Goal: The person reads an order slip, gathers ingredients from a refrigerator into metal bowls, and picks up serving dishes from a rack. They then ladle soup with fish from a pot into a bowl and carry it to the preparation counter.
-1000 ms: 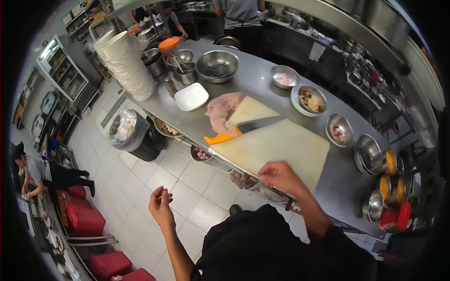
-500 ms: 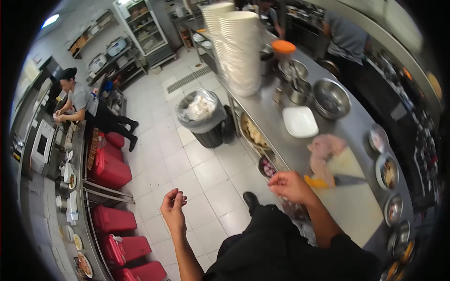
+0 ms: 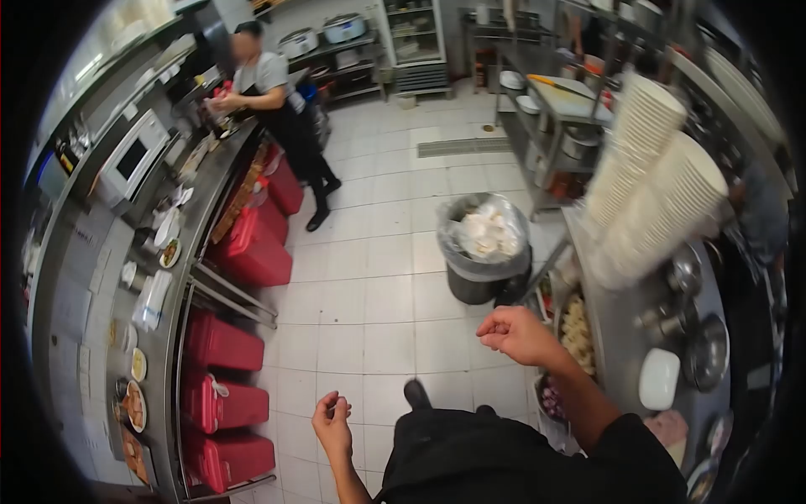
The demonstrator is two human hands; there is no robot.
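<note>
My left hand (image 3: 333, 422) hangs over the tiled floor, its fingers loosely bent and apart, holding nothing. My right hand (image 3: 514, 333) is in the air near the steel bench, with the fingers curled in toward the thumb; no object shows in it. Nearest to it are the lined waste bin (image 3: 477, 281) and, under the bench edge, a tray of pale chunks (image 3: 577, 336) and a bowl of chopped purple pieces (image 3: 551, 398). A white square dish (image 3: 659, 379) sits on the bench, with a piece of raw meat (image 3: 668, 430) partly cut off below it.
Tall wrapped stacks of white bowls (image 3: 663, 202) stand on the bench beside metal bowls (image 3: 707, 353). Red lidded bins (image 3: 252, 244) line the left counter (image 3: 180, 336), which carries a microwave (image 3: 134, 155) and plates. A co-worker (image 3: 281, 109) stands there, hands raised near something red.
The view has swung left, so the bench, meat and waste bin shift right and the cutting board leaves most of the view. Both hands have moved away from the bench's work area.
</note>
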